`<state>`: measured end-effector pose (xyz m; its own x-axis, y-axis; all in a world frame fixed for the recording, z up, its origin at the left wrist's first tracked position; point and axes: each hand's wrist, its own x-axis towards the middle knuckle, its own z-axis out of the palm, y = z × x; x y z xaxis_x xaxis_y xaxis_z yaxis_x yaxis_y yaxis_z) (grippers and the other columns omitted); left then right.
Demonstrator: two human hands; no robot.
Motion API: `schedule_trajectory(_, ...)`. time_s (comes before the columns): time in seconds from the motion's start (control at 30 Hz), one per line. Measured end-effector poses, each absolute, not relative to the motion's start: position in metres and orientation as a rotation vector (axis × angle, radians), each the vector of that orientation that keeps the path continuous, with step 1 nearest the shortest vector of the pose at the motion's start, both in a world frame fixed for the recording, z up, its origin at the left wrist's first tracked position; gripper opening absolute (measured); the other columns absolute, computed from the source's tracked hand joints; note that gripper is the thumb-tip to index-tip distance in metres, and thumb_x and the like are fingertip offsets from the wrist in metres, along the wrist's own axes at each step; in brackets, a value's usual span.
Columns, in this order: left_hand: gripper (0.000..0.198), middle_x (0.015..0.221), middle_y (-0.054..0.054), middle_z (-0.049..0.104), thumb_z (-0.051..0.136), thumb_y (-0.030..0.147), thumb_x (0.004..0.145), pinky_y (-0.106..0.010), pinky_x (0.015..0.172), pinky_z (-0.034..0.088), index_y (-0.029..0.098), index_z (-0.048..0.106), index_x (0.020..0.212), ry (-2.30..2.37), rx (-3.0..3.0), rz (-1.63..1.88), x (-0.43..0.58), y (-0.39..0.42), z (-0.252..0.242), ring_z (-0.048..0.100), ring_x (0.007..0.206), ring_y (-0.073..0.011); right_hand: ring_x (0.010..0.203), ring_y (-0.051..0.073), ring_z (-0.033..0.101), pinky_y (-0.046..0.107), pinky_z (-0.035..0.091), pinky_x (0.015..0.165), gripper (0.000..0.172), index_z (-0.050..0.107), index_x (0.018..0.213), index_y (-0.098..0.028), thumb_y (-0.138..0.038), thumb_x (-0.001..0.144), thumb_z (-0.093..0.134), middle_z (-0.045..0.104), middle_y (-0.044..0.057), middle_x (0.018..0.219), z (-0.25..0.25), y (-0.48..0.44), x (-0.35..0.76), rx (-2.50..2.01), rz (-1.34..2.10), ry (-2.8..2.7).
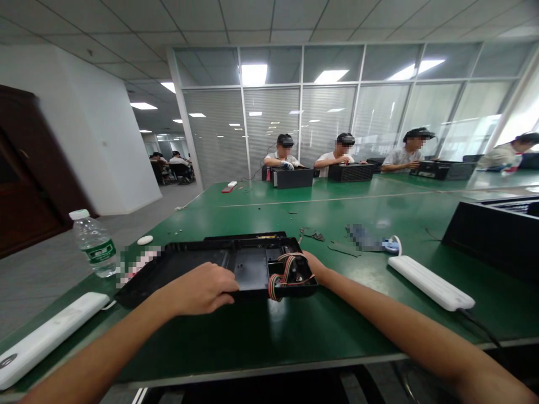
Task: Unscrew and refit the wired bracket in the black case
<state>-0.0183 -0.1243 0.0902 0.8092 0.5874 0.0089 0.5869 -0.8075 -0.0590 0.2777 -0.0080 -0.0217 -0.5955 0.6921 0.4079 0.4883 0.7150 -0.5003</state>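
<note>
A flat black plastic housing (pixel 197 259) lies open on the green table (pixel 295 331) in front of me. A bundle of red and grey ribbon wires (pixel 285 272) loops out of its right compartment. My left hand (pixel 204 288) rests curled on the housing's near edge, fingers closed over the rim. My right hand (pixel 312 264) reaches in behind the wire bundle at the housing's right end; its fingers are hidden by the wires and the housing.
A water bottle (pixel 95 244) stands at the left edge. White power strips lie at near left (pixel 46 336) and at right (pixel 429 282). A large black case (pixel 492 235) sits far right. Small parts (pixel 314 234) lie beyond the housing. Several people work at black boxes (pixel 292 178) across the table.
</note>
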Motion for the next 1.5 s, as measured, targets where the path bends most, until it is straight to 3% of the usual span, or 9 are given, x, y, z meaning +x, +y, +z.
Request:
schedule_trajectory(0.1,0.016,0.072,0.0,0.058,0.049,0.028,0.085,-0.025,0.06,0.035,0.019,0.058,0.074,-0.982,-2.957,0.001,-0.016,-0.139,0.078,0.054,0.067,-0.0136,0.105,0.023,0.054,0.036,0.043,0.09,0.036,0.058,0.111,-0.02,-0.024,0.076,0.051,0.057,0.009,0.118,-0.03,-0.001,0.291,-0.896,0.254,-2.474)
schedule_trajectory(0.27,0.017,0.07,0.0,0.059,0.05,0.029,0.085,-0.025,0.059,0.034,0.02,0.058,0.072,-1.023,-2.983,0.004,-0.017,-0.149,0.055,0.055,0.066,-0.014,0.118,0.023,0.044,0.037,0.042,0.091,0.057,0.032,0.134,-0.018,-0.017,0.078,0.044,0.023,0.013,0.143,-0.038,0.012,0.343,-1.08,-0.107,-2.463)
schedule_trajectory(0.37,0.014,0.069,-0.001,0.06,0.054,0.028,0.082,-0.025,0.06,0.035,0.02,0.059,0.072,-1.014,-3.005,0.031,-0.015,-0.149,0.04,0.056,0.067,-0.0146,0.111,0.024,0.05,0.038,0.043,0.09,0.052,0.044,0.127,-0.021,-0.014,0.075,0.047,0.035,0.01,0.137,-0.036,0.025,0.376,-1.223,-0.192,-2.465)
schedule_trajectory(0.53,0.009,0.078,-0.001,0.063,0.06,0.03,0.078,-0.024,0.066,0.038,0.022,0.063,0.08,-1.098,-3.043,0.089,-0.015,-0.138,0.032,0.058,0.076,-0.0158,0.087,0.02,0.059,0.032,0.044,0.079,0.021,0.063,0.093,-0.017,-0.021,0.079,0.047,0.063,0.01,0.099,-0.029,0.037,0.397,-1.329,-0.09,-2.297)
schedule_trajectory(0.73,0.033,0.092,-0.006,0.062,0.044,0.044,0.086,-0.025,0.077,0.04,0.018,0.061,0.099,-1.194,-2.974,-0.065,-0.006,-0.07,0.04,0.057,0.087,-0.0175,0.056,0.012,0.056,0.029,0.046,0.062,0.044,0.049,0.118,-0.015,-0.042,0.087,0.037,0.063,0.008,0.093,-0.035,0.021,0.341,-1.215,0.442,-2.121)
schedule_trajectory(0.93,0.035,0.111,-0.009,0.057,0.056,0.03,0.08,-0.028,0.089,0.038,0.017,0.053,0.113,-1.118,-2.885,-0.17,0.01,0.017,0.009,0.052,0.102,-0.0198,0.093,0.021,0.056,0.034,0.041,0.082,0.034,0.058,0.107,-0.017,-0.04,0.085,0.043,0.062,0.009,0.102,-0.046,0.019,0.3,-1.156,0.414,-2.237)
schedule_trajectory(1.03,0.027,0.107,-0.006,0.059,0.052,0.026,0.083,-0.027,0.088,0.039,0.02,0.055,0.109,-1.087,-2.932,-0.181,0.008,0.03,-0.005,0.054,0.098,-0.0179,0.09,0.02,0.056,0.032,0.04,0.081,0.029,0.059,0.102,-0.018,-0.035,0.085,0.043,0.062,0.007,0.098,-0.048,0.02,0.299,-1.161,0.407,-2.247)
schedule_trajectory(1.23,0.046,0.114,-0.007,0.053,0.055,0.022,0.08,-0.029,0.09,0.039,0.022,0.043,0.125,-1.012,-2.889,-0.27,0.009,0.018,-0.004,0.051,0.102,-0.019,0.084,0.018,0.056,0.028,0.04,0.076,0.024,0.057,0.096,-0.017,-0.033,0.085,0.043,0.062,0.007,0.093,-0.047,0.015,0.295,-1.166,0.362,-2.255)
schedule_trajectory(1.5,0.022,0.108,-0.009,0.05,0.046,0.022,0.087,-0.032,0.089,0.039,0.019,0.058,0.105,-0.717,-2.742,-0.331,0.014,0.01,-0.007,0.047,0.1,-0.0187,0.08,0.017,0.055,0.027,0.039,0.073,0.028,0.056,0.096,-0.016,-0.037,0.086,0.04,0.061,0.006,0.089,-0.047,0.016,0.294,-1.179,0.384,-2.223)
